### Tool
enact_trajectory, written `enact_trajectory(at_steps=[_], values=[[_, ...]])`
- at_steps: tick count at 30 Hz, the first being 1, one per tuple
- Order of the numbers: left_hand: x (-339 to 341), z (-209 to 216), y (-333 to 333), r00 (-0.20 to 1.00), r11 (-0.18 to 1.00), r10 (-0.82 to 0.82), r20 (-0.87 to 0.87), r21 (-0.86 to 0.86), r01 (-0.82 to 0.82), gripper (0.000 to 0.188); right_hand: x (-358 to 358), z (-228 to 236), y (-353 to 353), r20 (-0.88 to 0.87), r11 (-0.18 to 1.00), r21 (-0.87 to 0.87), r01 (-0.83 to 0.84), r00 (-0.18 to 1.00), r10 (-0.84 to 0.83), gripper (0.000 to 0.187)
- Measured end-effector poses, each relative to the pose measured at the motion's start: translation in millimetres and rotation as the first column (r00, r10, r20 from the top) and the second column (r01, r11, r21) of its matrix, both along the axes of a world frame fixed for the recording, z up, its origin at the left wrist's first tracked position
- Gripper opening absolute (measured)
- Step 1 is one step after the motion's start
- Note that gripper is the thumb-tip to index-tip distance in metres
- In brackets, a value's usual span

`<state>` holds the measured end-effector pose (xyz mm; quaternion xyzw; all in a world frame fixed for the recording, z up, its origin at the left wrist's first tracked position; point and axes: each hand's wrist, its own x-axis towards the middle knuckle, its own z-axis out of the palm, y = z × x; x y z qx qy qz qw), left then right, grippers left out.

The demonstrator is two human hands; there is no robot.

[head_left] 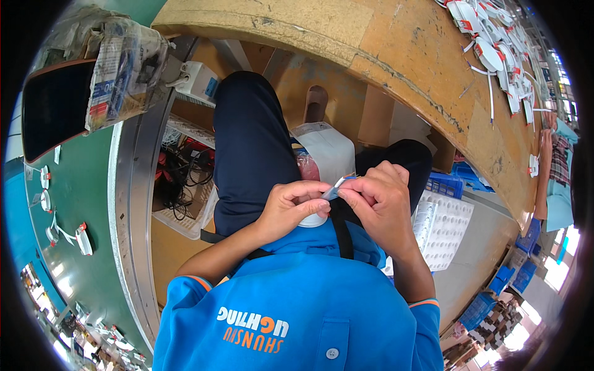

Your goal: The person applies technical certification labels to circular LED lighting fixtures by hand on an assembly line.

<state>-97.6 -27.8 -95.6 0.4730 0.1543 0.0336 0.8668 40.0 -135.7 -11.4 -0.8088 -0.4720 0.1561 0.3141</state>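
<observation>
In front of my lap, both hands meet on one small thin piece (332, 191). It is whitish-grey with a blue bit near its upper end, perhaps a short cable, but it is too small to tell. My left hand (292, 207) pinches its left side between thumb and fingertips. From the right, my right hand (382, 196) grips the other end with thumb and curled fingers, which partly hide it. Just beyond the hands, between my knees, stands a white tub (332, 148) with clear plastic and something reddish inside.
A worn wooden table (396, 49) curves across the far side, with a heap of white round lamp fittings (492, 55) at its right. On the left runs a green conveyor belt (93, 185) carrying similar pieces. A basket of dark cables (185, 179) sits beside my left leg; another person's arm (543, 173) shows far right.
</observation>
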Motion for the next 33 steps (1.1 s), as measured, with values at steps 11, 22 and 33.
enact_trajectory(at_steps=[11, 22, 33], values=[[0, -3, 3, 1.000, 0.997, 0.000, 0.013, -0.076, 0.001, 0.031, 6, 5, 0, -0.020, 0.998, -0.013, -0.057, 0.998, 0.056, 0.008], [0, -7, 3, 1.000, 0.998, 0.011, 0.023, -0.058, -0.009, 0.034, 21, 17, -8, -0.003, 0.999, -0.022, -0.043, 0.999, 0.043, 0.023], [1, -9, 18, 0.999, 0.927, 0.026, 0.039, -0.376, -0.009, 0.030, 14, -39, -5, -0.941, 0.990, 0.082, 0.115, 0.335, 0.039, 0.063]])
